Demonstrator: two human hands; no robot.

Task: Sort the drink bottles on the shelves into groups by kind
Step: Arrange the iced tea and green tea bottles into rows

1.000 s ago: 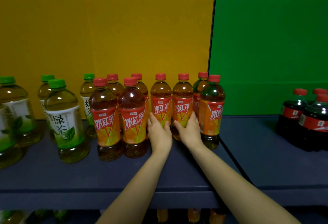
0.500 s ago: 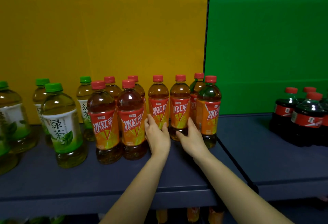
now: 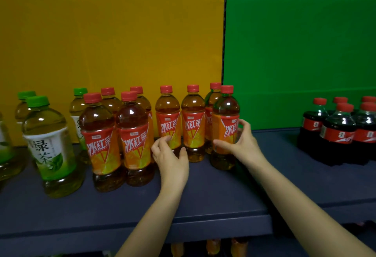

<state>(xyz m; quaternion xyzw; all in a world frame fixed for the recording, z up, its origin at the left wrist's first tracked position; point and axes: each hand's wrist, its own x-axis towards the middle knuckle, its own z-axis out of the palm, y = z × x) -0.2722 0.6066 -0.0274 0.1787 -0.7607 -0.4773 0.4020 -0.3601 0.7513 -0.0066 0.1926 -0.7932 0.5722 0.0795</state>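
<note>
Head — dark shelf (yellow backdrop)

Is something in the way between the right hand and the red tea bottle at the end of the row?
No, nothing is in the way. The right hand holds the end iced tea bottle, its fingers curled round the side. The left hand grips a second tea bottle.

Dim, warm light falls from above and in front, leaving small white glints on the red-capped amber plastic tea bottles. Far left of them the picture bulges and softens.
</note>
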